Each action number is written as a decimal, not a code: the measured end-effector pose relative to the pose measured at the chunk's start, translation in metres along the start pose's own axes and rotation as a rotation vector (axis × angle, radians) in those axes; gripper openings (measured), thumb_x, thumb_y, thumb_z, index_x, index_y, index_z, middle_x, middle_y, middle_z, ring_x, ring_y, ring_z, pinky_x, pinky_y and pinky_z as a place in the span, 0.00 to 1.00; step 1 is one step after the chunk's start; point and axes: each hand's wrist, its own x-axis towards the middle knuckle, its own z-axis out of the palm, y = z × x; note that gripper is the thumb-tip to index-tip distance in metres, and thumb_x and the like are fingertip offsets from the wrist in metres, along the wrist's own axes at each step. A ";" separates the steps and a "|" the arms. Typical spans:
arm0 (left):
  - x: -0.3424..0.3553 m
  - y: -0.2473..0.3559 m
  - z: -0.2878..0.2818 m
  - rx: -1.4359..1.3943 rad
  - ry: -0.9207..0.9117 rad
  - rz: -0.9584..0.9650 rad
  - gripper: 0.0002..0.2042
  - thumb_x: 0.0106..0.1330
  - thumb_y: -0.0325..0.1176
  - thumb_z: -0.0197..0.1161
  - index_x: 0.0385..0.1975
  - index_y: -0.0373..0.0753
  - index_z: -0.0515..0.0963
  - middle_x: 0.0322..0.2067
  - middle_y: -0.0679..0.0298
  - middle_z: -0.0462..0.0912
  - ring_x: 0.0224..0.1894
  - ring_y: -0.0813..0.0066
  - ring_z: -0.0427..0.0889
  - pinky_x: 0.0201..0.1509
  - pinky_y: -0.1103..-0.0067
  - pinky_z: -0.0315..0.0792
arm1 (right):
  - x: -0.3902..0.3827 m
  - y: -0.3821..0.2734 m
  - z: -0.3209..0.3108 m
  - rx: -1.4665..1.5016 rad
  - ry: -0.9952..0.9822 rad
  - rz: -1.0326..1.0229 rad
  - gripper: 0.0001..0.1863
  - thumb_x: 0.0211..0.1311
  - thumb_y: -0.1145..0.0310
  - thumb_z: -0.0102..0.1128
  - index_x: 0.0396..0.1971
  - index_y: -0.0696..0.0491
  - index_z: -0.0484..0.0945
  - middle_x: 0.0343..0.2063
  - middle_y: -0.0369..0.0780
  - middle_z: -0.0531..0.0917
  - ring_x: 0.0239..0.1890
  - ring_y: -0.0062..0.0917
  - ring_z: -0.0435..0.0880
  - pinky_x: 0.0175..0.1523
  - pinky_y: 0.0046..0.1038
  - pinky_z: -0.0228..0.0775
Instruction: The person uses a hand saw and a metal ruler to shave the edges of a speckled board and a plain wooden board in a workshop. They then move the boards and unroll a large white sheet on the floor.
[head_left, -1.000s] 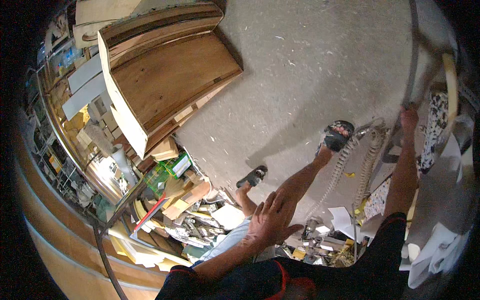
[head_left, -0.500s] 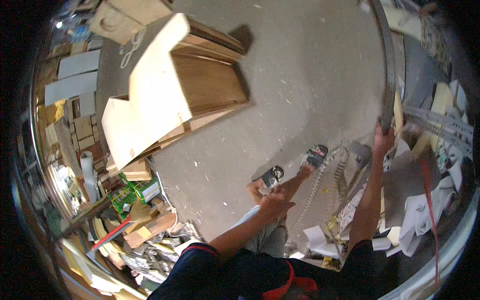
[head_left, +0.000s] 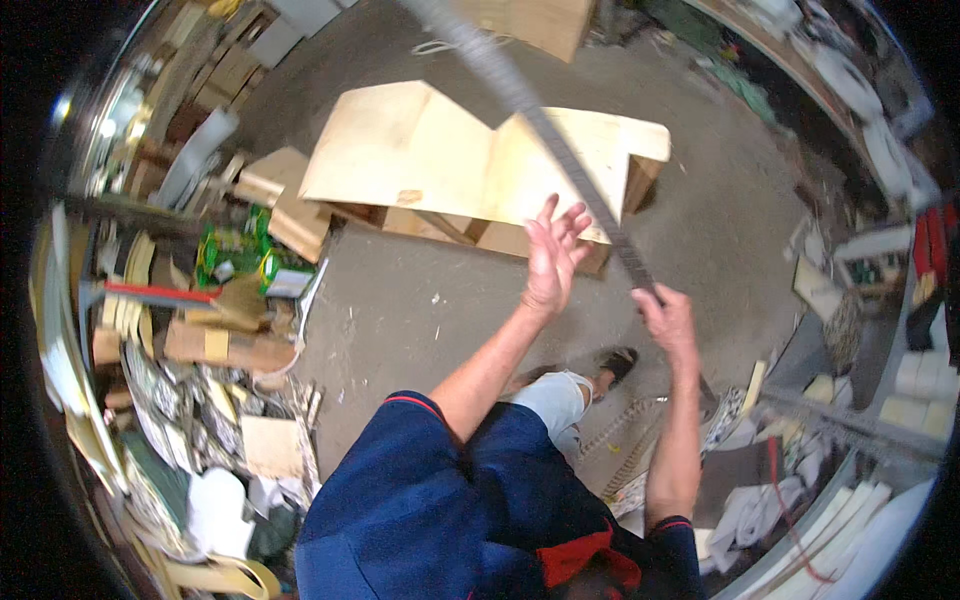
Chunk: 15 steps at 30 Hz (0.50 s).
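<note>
My right hand (head_left: 672, 328) is closed around a long dark grey strip (head_left: 565, 155) with a ribbed look. It slants up and to the left out of the top of the view, its far part blurred. Just left of the strip my left hand (head_left: 553, 255) is raised, fingers spread, holding nothing; whether the fingertips touch the strip I cannot tell. Beyond both hands a pale plywood frame (head_left: 400, 150), like a furniture carcass with a notched panel on top, stands on the floor. The strip passes in front of its right part.
Wood offcuts and scraps (head_left: 272, 445) heap up at the left, beside a green package (head_left: 235, 255). Another wooden box (head_left: 540, 25) stands at the far side. A coiled ribbed strip (head_left: 625, 460) lies by my feet. Pale foam and cloth pieces (head_left: 760, 505) fill the right, with a red cord (head_left: 800, 550).
My view has turned right, so the frame appears ahead. The right hand has swung the strip across in front of it. My left hand has risen from near my knee and spread its fingers.
</note>
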 end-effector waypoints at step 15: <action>0.008 0.260 -0.285 -0.619 0.809 -0.024 0.32 0.74 0.67 0.30 0.33 0.42 0.68 0.24 0.63 0.72 0.27 0.65 0.72 0.40 0.57 0.75 | 0.015 -0.109 0.158 -0.617 -0.103 -0.519 0.32 0.49 0.55 0.75 0.51 0.56 0.77 0.31 0.46 0.80 0.38 0.44 0.79 0.49 0.45 0.70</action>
